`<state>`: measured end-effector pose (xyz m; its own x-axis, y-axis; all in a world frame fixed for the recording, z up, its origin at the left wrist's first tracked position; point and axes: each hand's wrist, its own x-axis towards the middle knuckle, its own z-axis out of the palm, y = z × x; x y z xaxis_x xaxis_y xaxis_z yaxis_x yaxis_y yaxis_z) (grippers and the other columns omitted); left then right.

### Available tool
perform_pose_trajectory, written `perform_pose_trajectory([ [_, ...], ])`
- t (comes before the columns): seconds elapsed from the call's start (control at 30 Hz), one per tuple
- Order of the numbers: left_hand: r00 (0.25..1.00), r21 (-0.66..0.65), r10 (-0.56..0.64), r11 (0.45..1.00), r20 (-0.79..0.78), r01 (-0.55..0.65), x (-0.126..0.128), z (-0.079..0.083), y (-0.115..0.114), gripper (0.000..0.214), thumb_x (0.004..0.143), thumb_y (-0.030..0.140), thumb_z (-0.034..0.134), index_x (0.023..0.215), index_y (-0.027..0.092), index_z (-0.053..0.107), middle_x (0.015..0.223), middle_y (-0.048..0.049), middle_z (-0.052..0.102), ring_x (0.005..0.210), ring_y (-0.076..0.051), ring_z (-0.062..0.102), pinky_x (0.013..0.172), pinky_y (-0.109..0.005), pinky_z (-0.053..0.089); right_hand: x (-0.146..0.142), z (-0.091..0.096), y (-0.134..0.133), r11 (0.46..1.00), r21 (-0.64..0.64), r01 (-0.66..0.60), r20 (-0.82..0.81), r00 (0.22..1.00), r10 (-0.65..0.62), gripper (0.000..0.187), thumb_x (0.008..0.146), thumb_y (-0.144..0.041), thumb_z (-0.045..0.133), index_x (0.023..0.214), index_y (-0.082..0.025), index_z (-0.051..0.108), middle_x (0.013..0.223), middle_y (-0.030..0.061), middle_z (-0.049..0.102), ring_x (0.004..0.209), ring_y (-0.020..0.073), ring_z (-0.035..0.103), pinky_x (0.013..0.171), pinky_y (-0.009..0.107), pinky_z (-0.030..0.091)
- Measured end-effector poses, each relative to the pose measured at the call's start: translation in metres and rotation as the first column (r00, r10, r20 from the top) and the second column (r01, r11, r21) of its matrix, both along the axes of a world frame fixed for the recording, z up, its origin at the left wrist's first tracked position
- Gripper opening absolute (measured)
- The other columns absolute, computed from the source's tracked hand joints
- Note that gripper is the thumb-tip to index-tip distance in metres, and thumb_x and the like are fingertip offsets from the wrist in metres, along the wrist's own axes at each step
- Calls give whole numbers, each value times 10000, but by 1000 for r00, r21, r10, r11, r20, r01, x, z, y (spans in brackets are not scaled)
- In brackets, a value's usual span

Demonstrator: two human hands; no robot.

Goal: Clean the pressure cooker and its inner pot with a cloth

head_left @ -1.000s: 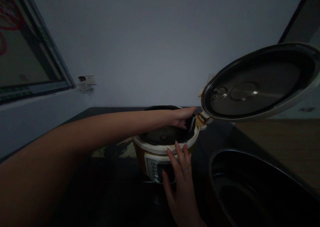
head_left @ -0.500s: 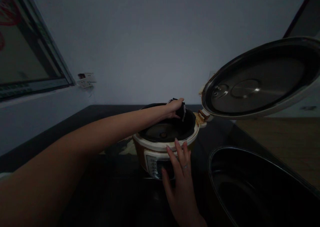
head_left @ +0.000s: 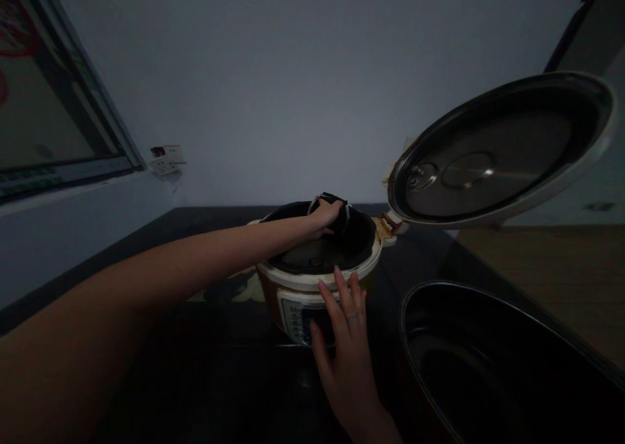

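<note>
A cooker (head_left: 267, 294) with a white rim and a front control panel stands on the dark counter, its lid (head_left: 527, 157) swung up to the right. Into its dark cavity reaches my left hand (head_left: 326, 213), closed on a black cloth with a pale edge (head_left: 342, 219), at the far inner wall. My right hand (head_left: 347, 346) lies against the cooker's front with its fingers spread, the tips at the rim and the thumb over the panel. To the right sits a dark inner pot (head_left: 481, 366), with nothing visible inside it.
Behind the counter (head_left: 205, 219) rises a pale wall (head_left: 293, 92). A window (head_left: 53, 105) is on the left, with wall sockets (head_left: 166, 159) beside it. Past the counter's right edge a wooden floor (head_left: 527, 255) shows. The scene is dim.
My left hand has moved the black cloth leftward along the far inner wall of the cooker. My right hand stays on the front. The view has shifted slightly.
</note>
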<state>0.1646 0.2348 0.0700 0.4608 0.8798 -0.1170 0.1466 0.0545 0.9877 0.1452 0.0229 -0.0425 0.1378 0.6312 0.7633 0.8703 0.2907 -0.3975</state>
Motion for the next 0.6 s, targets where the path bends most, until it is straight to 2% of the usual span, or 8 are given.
perform_pose_trajectory([
  [0.17,998,10,-69,998,5,69,13,-2,-11,269,839,243,518,1100,262,458,1054,-56,634,970,-208,602,820,-381,507,0,0,-1,1000,-1,13,14,1000,-13,597,939,-92,425,1502,-245,297,1611,70,260,1524,267,90,1115,693,281],
  [0.3,989,-9,-146,989,17,146,22,2,-30,196,840,207,471,1034,237,478,965,-44,630,866,-184,603,778,-339,491,-1,0,-3,1000,3,14,24,1000,-14,597,931,-89,423,1498,-238,305,1616,64,247,1523,262,98,1117,684,287],
  [0.47,982,-72,-190,979,17,191,15,-4,-58,229,823,188,487,1050,214,484,839,-19,620,709,-164,577,686,-295,472,0,0,-2,1000,-5,26,29,999,-25,598,931,-96,424,1499,-238,301,1616,60,243,1525,265,77,1091,702,312],
  [0.6,963,-138,-269,955,-23,264,7,-6,-65,94,848,170,472,869,166,564,694,-18,600,605,-148,538,626,-279,444,0,-1,-1,1000,-7,23,31,999,-23,606,931,-99,425,1505,-240,293,1619,63,232,1524,272,84,1094,703,307],
])
